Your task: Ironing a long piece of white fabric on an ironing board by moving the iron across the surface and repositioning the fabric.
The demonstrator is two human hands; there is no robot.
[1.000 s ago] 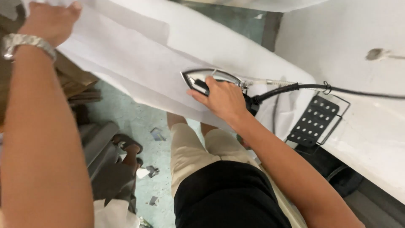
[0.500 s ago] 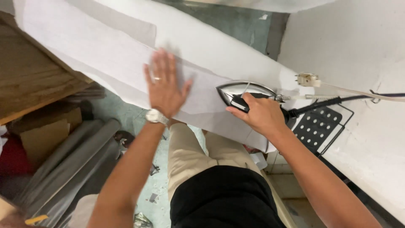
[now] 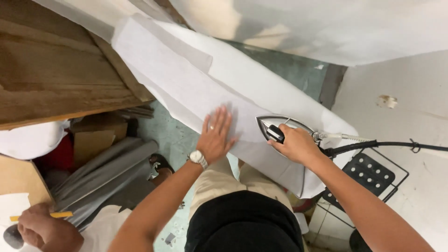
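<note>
The only package I can see is a brown cardboard box (image 3: 93, 142) down on the floor (image 3: 168, 135) to my left, just under the edge of the wooden board (image 3: 51, 79). It is boxy with a plain tan face, partly in shadow, and its flaps are hard to tell. It sits just beside the grey rolls (image 3: 98, 172), with something red (image 3: 60, 156) at its left side. A second tan sheet of cardboard (image 3: 18, 179) stands at the far left edge; whether it is a box I cannot tell. I see no labels, signs or screens.
</note>
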